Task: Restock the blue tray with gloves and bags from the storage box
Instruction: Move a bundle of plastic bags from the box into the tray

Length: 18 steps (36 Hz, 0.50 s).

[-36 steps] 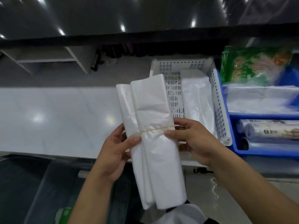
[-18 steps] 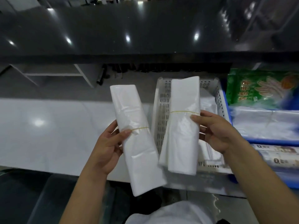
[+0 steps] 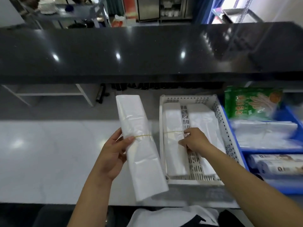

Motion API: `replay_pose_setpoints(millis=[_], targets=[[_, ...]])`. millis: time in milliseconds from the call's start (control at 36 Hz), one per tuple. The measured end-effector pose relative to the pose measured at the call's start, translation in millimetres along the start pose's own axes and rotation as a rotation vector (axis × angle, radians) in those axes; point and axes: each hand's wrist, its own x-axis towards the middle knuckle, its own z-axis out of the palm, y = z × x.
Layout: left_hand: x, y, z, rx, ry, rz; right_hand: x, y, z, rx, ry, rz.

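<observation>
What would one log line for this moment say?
left hand: holds banded bag bundle above counter | right hand: on bundle in white basket | blue tray: beside basket

Black glossy counter (image 3: 147, 51) (light reflections) above white worktop (image 3: 41, 161).

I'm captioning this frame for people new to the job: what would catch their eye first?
Centre stage, the left hand holds up a white bag bundle bound with a yellow rubber band. Just to its right, the right hand sets a second bundle into the white perforated basket. At far right, a green glove pack stands in the blue tray.
</observation>
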Motion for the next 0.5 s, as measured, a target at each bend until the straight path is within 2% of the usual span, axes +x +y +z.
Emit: replay_pose_setpoints(millis=[83, 167, 222, 250, 306, 361, 417, 500], targets=[[6, 1, 6, -0.003, -0.034, -0.005, -9, -3, 2, 0.001, 0.028, -0.019], [11, 2, 14, 0.007, -0.083, -0.009, -25, -4, -2, -0.147, 0.15, -0.131], [14, 3, 23, 0.017, -0.117, -0.018, -36, -8, -7, 0.007, 0.187, -0.215], [15, 3, 28, 0.021, -0.134, -0.023, -42, -13, -10, 0.201, 0.111, -0.225], [18, 2, 41, 0.035, -0.17, -0.032, -55, -23, -18, 0.564, -0.211, -0.184], [20, 0, 53, 0.045, -0.208, -0.044, -67, -29, -25, 0.709, -0.453, -0.169], [21, -1, 63, 0.03, -0.245, -0.063, -73, -31, -29, 0.739, -0.502, -0.183], [23, -4, 73, 0.032, -0.286, -0.086, -76, -29, -32, 0.726, -0.417, -0.162]])
